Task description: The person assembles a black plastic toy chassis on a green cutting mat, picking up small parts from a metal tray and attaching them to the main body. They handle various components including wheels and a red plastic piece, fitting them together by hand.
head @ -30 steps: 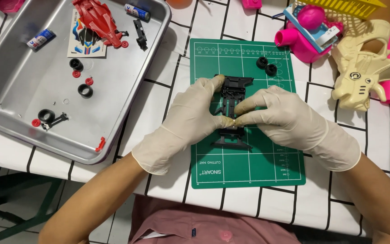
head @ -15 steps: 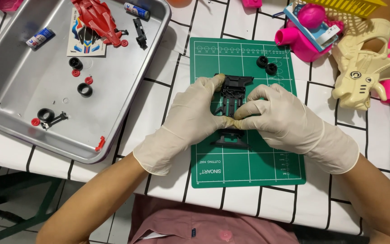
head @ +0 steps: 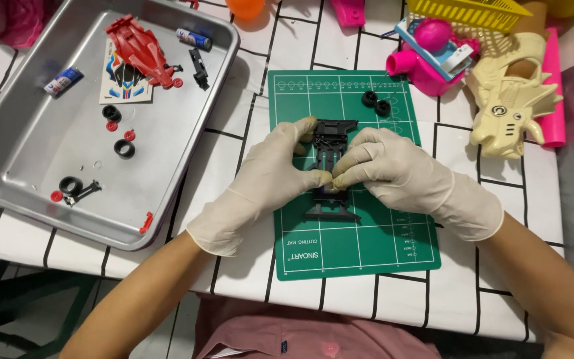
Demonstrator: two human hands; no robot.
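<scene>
Both hands wear pale latex gloves. A black toy car chassis lies lengthwise on a green cutting mat. My left hand grips the chassis from its left side, thumb and fingers pinched at its middle. From the right, my right hand holds the same chassis, its fingertips meeting the left hand's over the centre. Most of the chassis middle is hidden under the fingers. Two small black tyres sit on the mat beyond the chassis.
A metal tray at the left holds a red car body shell, a sticker sheet, two batteries, black tyres, red wheels and small black parts. Pink toys, a cream plastic dragon head and a yellow basket crowd the far right.
Both hands have stayed on the chassis with only small finger shifts at its centre. Nothing else has moved.
</scene>
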